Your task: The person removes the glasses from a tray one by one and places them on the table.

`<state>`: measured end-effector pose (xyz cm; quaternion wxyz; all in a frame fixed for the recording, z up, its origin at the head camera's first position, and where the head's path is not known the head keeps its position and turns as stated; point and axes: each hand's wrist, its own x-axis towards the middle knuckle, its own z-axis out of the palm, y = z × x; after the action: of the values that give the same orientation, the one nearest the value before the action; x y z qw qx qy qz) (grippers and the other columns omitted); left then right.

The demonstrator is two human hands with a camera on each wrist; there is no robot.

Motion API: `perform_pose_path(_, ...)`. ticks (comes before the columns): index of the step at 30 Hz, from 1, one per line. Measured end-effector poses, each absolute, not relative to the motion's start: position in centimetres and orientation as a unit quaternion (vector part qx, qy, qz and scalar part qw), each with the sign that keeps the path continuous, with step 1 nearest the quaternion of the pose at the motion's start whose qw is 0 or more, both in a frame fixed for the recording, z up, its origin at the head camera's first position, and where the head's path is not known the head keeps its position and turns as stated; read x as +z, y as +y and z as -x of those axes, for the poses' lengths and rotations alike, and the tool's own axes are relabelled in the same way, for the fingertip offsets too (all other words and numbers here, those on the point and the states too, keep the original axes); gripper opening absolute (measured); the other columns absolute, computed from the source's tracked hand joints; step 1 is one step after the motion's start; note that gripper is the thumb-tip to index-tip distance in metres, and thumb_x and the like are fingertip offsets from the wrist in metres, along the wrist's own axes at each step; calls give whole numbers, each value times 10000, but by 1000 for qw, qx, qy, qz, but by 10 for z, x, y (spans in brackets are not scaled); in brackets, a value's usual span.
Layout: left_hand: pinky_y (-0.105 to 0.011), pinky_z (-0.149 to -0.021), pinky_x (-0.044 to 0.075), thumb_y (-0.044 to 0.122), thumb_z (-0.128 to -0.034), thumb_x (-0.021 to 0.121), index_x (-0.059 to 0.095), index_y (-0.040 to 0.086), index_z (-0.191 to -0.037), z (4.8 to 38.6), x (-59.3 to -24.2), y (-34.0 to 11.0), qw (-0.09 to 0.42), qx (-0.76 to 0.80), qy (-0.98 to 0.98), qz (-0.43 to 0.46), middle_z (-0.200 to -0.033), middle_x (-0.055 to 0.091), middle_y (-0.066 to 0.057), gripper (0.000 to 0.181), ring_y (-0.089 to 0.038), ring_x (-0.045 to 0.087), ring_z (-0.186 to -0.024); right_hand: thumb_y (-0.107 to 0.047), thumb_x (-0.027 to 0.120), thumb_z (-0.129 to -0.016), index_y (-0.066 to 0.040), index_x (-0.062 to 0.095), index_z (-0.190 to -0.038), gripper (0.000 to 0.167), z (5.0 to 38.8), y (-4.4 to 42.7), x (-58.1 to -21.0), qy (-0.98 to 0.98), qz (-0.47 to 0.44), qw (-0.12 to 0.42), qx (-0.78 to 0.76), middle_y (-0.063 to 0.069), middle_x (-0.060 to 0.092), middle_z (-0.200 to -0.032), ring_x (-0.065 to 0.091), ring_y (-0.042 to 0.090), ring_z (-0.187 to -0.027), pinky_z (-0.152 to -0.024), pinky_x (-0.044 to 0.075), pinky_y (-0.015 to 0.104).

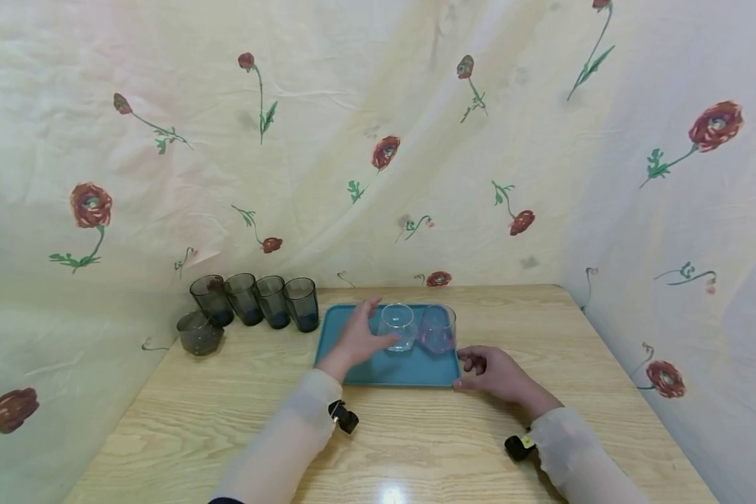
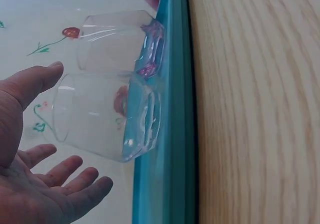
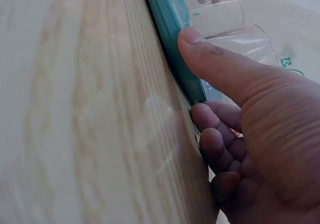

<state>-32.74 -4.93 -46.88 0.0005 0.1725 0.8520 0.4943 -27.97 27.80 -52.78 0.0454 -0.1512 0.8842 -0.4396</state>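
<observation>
A blue tray (image 1: 390, 372) lies on the wooden table, with two clear glasses standing side by side on it. My left hand (image 1: 359, 339) is over the tray beside the left clear glass (image 2: 95, 108), fingers spread and thumb apart from them. In the left wrist view a gap shows between that hand's fingers and the glass. The other glass (image 1: 438, 329) has a pinkish tint near its base and stands close on the right. At the tray's right edge, my right hand (image 1: 494, 374) holds the rim between its thumb (image 3: 192, 36) and curled fingers.
Several dark smoky tumblers (image 1: 269, 301) stand in a row at the back left. A short dark glass bowl (image 1: 199, 334) sits in front of them. Behind the wooden table (image 1: 239, 406) hangs a flowered cloth (image 1: 315, 175), which also lines both sides.
</observation>
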Motion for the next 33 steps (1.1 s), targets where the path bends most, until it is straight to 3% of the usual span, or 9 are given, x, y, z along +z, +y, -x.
perform_pose_path(14,-534,-1121,438,318,-830,925,290,170,-1641,330,-478,-26,17,494,860,-130,-1619,399,-133,1040,-354,447,-1444,-315,926,-821,29,645,-1362,700,279,278,-528,887,151,42,-434,33,652,-975,516,204,-761,-642,452,288)
perform_pose_path(25,-549,-1097,452,328,-832,922,414,145,-1562,330,-484,-20,-7,465,879,-105,-1560,462,-121,908,-351,485,-1398,-315,932,-812,30,649,-1356,704,280,277,-527,885,148,46,-438,33,653,-971,520,210,-762,-640,455,287)
perform_pose_path(33,-536,-1075,471,334,-872,888,422,163,-1561,329,-487,-18,-11,454,885,-101,-1552,466,-103,849,-335,503,-1377,-311,928,-818,28,648,-1357,696,279,277,-526,889,145,44,-432,28,652,-975,528,211,-774,-650,463,286)
